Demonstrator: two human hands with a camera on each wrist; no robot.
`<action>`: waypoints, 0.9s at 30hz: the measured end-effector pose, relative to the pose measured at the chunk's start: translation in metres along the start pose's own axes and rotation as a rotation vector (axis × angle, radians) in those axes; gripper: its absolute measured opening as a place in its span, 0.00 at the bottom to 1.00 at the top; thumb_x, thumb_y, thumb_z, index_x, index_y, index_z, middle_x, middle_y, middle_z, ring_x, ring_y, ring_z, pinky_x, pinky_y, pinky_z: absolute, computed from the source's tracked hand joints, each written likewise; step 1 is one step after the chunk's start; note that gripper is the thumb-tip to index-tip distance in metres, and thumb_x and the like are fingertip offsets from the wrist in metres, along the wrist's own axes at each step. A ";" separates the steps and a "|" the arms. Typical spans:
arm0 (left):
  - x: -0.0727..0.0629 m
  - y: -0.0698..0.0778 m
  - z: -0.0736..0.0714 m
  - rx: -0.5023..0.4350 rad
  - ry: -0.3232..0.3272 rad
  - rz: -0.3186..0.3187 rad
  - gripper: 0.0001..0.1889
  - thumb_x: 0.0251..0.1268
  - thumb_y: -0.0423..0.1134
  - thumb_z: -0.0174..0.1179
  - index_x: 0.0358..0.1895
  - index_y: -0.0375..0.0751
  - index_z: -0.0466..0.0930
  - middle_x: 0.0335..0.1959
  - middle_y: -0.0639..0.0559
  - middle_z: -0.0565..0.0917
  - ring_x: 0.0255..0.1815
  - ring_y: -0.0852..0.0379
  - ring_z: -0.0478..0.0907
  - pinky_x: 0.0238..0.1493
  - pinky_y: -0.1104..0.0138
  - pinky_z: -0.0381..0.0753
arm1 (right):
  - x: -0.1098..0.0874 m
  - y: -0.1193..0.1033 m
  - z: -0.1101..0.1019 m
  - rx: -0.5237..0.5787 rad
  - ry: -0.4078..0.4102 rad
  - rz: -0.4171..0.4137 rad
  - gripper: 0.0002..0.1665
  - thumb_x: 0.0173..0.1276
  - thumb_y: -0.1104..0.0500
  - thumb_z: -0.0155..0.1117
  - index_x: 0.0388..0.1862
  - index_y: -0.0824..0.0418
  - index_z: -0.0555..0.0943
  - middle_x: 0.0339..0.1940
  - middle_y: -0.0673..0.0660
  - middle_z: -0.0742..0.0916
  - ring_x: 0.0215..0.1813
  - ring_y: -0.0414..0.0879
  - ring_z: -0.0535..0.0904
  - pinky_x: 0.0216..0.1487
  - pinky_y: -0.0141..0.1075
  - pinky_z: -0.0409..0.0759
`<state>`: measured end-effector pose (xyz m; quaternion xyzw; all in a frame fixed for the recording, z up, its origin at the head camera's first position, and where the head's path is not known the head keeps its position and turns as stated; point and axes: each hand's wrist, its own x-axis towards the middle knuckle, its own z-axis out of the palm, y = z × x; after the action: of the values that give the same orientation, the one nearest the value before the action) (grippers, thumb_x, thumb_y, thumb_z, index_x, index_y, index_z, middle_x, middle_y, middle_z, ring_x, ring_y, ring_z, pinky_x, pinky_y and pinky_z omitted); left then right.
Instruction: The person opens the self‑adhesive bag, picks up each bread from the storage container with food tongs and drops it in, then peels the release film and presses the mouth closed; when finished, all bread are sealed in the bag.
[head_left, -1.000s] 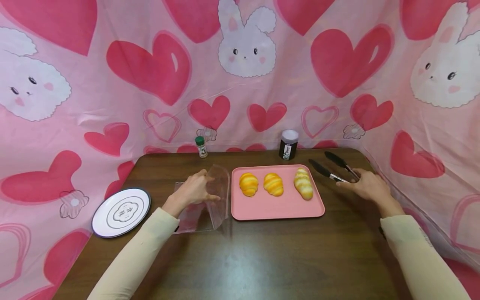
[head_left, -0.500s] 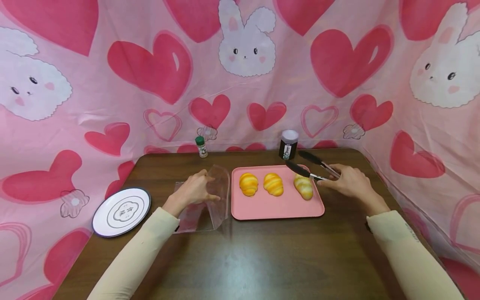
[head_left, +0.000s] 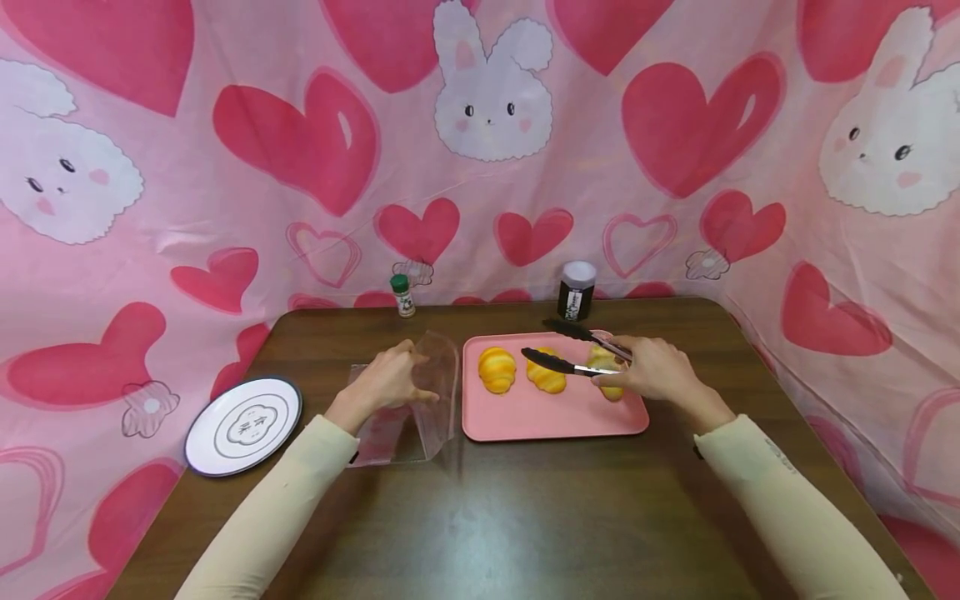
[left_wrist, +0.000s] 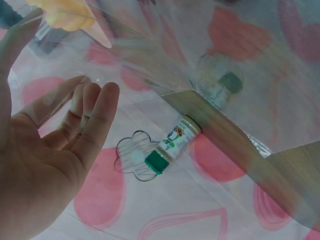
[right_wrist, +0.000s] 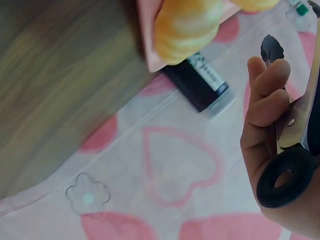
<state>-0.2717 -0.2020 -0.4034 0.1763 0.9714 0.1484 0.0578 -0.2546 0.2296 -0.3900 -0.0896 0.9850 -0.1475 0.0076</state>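
Note:
In the head view, my left hand [head_left: 386, 379] is at the mouth of a clear plastic bag [head_left: 446, 400] on the table, its thumb and fingers spread apart against the film. The left wrist view shows my fingers [left_wrist: 97, 120] gently bent, thumb well away from them. My right hand [head_left: 660, 367] grips a pair of tongs [head_left: 588, 370], black tips parted and pointing left over a pink tray [head_left: 555, 423]. On that tray lie a yellow bread roll [head_left: 497, 371], a second roll [head_left: 557, 383] partly behind one tip, and a paler long roll [head_left: 613, 392] largely covered by hand and tongs.
A white plate [head_left: 243, 427] with a dark rim lies at the table's left edge. At the back stand a green-capped shaker [head_left: 402, 296] and a black jar [head_left: 576, 292] with a pale lid. A pink heart-patterned cloth [head_left: 495, 183] hangs behind and beside the table.
My right hand has brought the tongs leftward from the table's right side to over the tray, past the long roll to the middle one. The left hand and bag have stayed put.

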 end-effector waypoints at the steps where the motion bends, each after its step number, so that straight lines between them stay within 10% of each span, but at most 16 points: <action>1: 0.000 0.000 0.000 -0.001 0.001 0.000 0.40 0.46 0.60 0.76 0.64 0.44 0.80 0.51 0.43 0.77 0.42 0.47 0.78 0.50 0.50 0.85 | 0.001 -0.004 0.001 -0.005 -0.008 -0.006 0.55 0.46 0.21 0.69 0.67 0.53 0.77 0.33 0.54 0.84 0.42 0.55 0.79 0.32 0.45 0.74; 11: 0.001 0.003 -0.003 -0.002 -0.012 -0.009 0.39 0.47 0.59 0.76 0.63 0.44 0.80 0.50 0.43 0.77 0.43 0.47 0.78 0.50 0.49 0.85 | 0.013 -0.032 0.012 -0.063 -0.050 -0.074 0.49 0.46 0.24 0.72 0.63 0.49 0.80 0.25 0.48 0.81 0.33 0.50 0.77 0.27 0.43 0.73; 20: 0.001 0.001 -0.002 0.008 -0.015 0.005 0.39 0.46 0.58 0.77 0.63 0.43 0.81 0.51 0.42 0.78 0.42 0.48 0.78 0.51 0.48 0.84 | 0.016 -0.052 0.021 -0.103 -0.059 -0.093 0.51 0.46 0.28 0.75 0.67 0.50 0.78 0.47 0.55 0.89 0.45 0.55 0.83 0.33 0.52 0.80; 27: 0.001 0.001 -0.001 0.038 0.004 0.025 0.39 0.47 0.58 0.76 0.63 0.43 0.81 0.52 0.42 0.78 0.46 0.45 0.79 0.55 0.46 0.82 | 0.021 -0.061 0.028 -0.118 -0.037 -0.109 0.49 0.46 0.30 0.76 0.65 0.51 0.80 0.31 0.50 0.88 0.39 0.51 0.79 0.34 0.48 0.79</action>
<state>-0.2721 -0.2012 -0.4019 0.1894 0.9718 0.1312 0.0506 -0.2631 0.1608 -0.3990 -0.1461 0.9853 -0.0875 0.0126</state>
